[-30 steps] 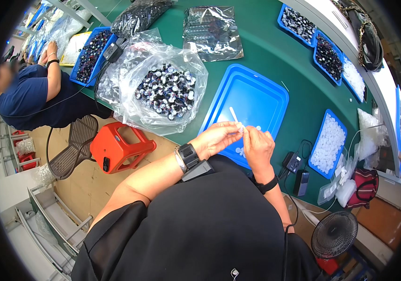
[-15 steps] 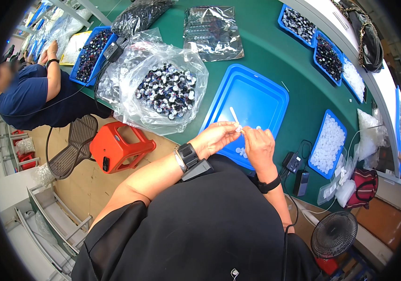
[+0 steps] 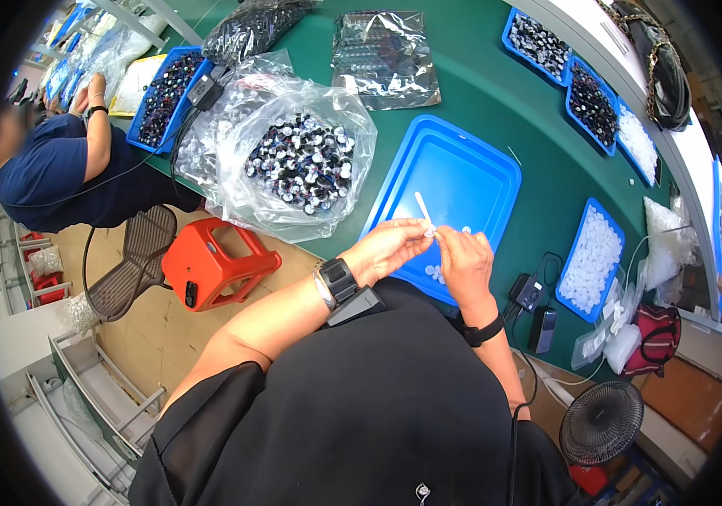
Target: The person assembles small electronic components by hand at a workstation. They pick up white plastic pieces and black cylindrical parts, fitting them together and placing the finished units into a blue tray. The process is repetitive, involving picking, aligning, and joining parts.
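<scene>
Over the near part of a large blue tray (image 3: 496, 181), my two hands meet at a small piece. My left hand (image 3: 390, 249) pinches a slim white stick (image 3: 421, 205) that points up and away. A small whitish round part (image 3: 430, 231) shows at its lower end, between my fingertips. My right hand (image 3: 467, 263) is closed, thumb and fingers pressed together right beside that part; what it grips, if anything, is hidden. Several small clear round pieces (image 3: 435, 272) lie in the tray, partly behind my hands.
Left of the tray is an open clear bag (image 3: 352, 126) of dark-and-clear small parts. A blue bin (image 3: 590, 261) of white pieces stands to the right, near black adapters (image 3: 527, 291). More bins (image 3: 538, 44) line the far right. A co-worker (image 3: 66, 160) sits at left, near a red stool (image 3: 209, 261).
</scene>
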The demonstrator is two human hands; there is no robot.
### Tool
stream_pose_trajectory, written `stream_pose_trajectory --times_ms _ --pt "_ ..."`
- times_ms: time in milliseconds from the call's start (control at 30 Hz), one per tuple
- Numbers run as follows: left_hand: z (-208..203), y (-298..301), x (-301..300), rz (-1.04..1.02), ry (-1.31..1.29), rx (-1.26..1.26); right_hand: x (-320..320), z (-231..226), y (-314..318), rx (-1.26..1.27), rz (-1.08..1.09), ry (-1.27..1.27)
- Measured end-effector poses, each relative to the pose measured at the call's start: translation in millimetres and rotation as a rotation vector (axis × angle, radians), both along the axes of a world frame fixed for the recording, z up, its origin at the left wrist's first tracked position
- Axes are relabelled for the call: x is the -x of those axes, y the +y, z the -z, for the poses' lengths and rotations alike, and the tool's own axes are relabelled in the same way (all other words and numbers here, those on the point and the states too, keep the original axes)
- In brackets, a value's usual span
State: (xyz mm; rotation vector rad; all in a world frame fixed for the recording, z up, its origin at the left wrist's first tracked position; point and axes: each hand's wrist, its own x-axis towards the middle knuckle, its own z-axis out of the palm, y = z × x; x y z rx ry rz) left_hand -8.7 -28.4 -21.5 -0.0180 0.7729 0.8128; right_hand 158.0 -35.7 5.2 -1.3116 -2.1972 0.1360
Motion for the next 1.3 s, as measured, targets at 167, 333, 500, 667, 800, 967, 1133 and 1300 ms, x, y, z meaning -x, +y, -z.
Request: stream_pose_trajectory --times_ms 167,333,500,667,800,967,1133,1300 --pt "-0.6 0.3 1.2 0.023 0.054 0.003 -4.3 -9.6 3.3 0.003 -0.083 -0.104" --pt "-2.6 1.0 1.8 0.06 0.098 -0.052 -4.1 -10.0 5.9 0.02 -0.105 -0.025" --pt "-8.6 1.0 0.1 0.084 0.15 -0.112 1.7 -0.1 1.8 -0.01 -0.023 -0.013" --pt "-12.3 1.7 0.1 0.057 0.142 -0.108 11.1 -2.2 -2.6 0.039 0.037 -0.023" --pt "-9.6 0.7 1.1 0.001 0.091 -0.076 7.8 -2.1 -1.1 0.09 0.033 0.044" --pt "-11.5 3.7 2.8 0.008 0.075 -0.079 8.1 -13.1 -0.8 0.133 0.053 0.04" --pt "-13.5 2.5 0.0 0.044 0.133 -0.129 7.8 -14.5 2.7 0.108 0.044 0.075" --pt "-6.7 2.2 0.8 0.042 0.134 -0.159 9.2 -12.8 1.3 0.196 0.083 0.087"
